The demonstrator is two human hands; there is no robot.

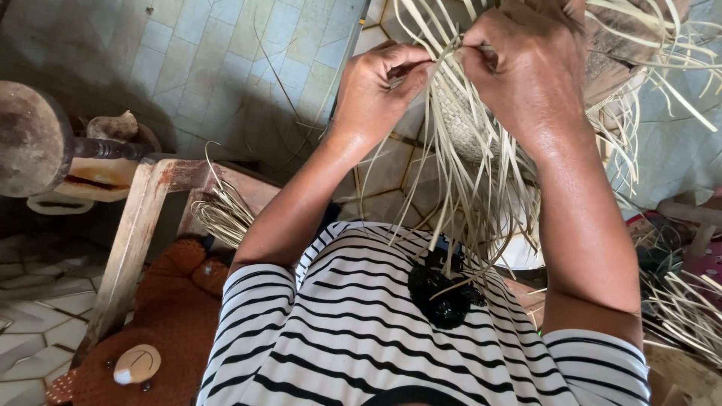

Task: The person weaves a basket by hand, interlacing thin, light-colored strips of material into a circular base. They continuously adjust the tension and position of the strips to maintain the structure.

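Note:
My left hand (pixel 380 83) and my right hand (pixel 526 64) are raised close together at the top of the head view. Both pinch thin pale straw strips (pixel 470 173) that hang down in a loose bundle toward my striped shirt. The strips come from a partly woven straw piece (pixel 459 120) between and behind my hands. The fingertips of both hands nearly meet on the same strands. More loose strip ends (pixel 662 45) fan out to the upper right.
A worn wooden chair frame (pixel 135 233) stands at the left with a small coil of straw (pixel 222 214) on it. A brown knitted mat (pixel 169 323) lies below. A round wooden block (pixel 30 139) is at far left. More straw (pixel 681 308) lies at right on the tiled floor.

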